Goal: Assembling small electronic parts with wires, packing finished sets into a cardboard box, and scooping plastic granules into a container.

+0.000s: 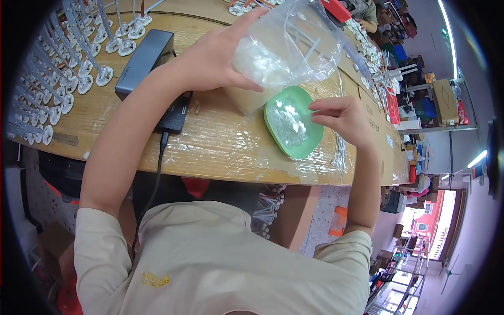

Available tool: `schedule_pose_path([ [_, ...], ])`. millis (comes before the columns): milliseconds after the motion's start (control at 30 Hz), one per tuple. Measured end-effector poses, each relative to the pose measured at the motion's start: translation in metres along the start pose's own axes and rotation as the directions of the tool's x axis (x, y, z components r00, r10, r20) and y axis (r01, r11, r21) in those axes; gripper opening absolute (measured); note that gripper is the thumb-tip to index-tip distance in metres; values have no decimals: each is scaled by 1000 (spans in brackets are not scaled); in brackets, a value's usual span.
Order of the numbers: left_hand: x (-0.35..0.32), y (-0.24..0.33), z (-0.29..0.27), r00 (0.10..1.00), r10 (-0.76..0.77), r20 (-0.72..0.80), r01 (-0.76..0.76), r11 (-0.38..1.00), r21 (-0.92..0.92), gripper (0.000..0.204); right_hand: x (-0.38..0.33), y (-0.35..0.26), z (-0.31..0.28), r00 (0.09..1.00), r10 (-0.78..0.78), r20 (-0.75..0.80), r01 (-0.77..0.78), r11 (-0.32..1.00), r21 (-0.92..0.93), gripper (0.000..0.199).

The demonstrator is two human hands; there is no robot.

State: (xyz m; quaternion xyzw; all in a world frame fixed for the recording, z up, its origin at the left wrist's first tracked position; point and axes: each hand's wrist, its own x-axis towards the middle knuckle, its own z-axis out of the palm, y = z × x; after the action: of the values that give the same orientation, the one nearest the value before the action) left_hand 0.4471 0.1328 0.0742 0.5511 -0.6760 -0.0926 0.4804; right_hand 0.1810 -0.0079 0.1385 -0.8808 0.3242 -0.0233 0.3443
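Note:
My left hand [223, 58] is wrapped round a clear plastic bag [310, 55], its thumb on the near side and its fingers at the far side. Small white pieces [262, 60] show through the film in the lower part of the bag. Just right of and nearer than the bag sits a green dish [314, 136] with white bits lying in it. My right hand [344, 116] is over the dish's right rim, thumb and fingertips drawn together in a pinch. Whether a small piece is between those fingertips is too small to tell.
Many thin rods on round white bases [68, 68] crowd the left of the table [231, 157]. A dark grey box [144, 63] and a black device [173, 115] with a cable lie by my left forearm. Another person's arm [369, 25] shows at the far right, beside heaped white parts.

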Motion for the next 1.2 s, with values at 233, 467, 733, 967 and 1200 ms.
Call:
schedule_pose_path([
  [233,15,-36,1,704,689,-172,-655,724,218,110,16,-81,-40,823,-453,-342,411,891,-192,14],
  [467,-2,-6,0,998,-68,-7,67,992,-107,113,87,-124,12,780,-473,409,614,452,-648,39],
  [733,-2,-9,1,997,-80,-5,80,996,-37,113,95,-127,15,837,-298,460,547,501,-671,39],
  [967,-2,-2,-2,991,-123,44,126,989,-76,113,76,-130,3,865,-484,135,465,669,-579,14],
  [1200,-6,-8,-1,999,-34,-37,33,999,-28,109,44,-122,-29,878,-457,-141,419,877,-233,14],
])
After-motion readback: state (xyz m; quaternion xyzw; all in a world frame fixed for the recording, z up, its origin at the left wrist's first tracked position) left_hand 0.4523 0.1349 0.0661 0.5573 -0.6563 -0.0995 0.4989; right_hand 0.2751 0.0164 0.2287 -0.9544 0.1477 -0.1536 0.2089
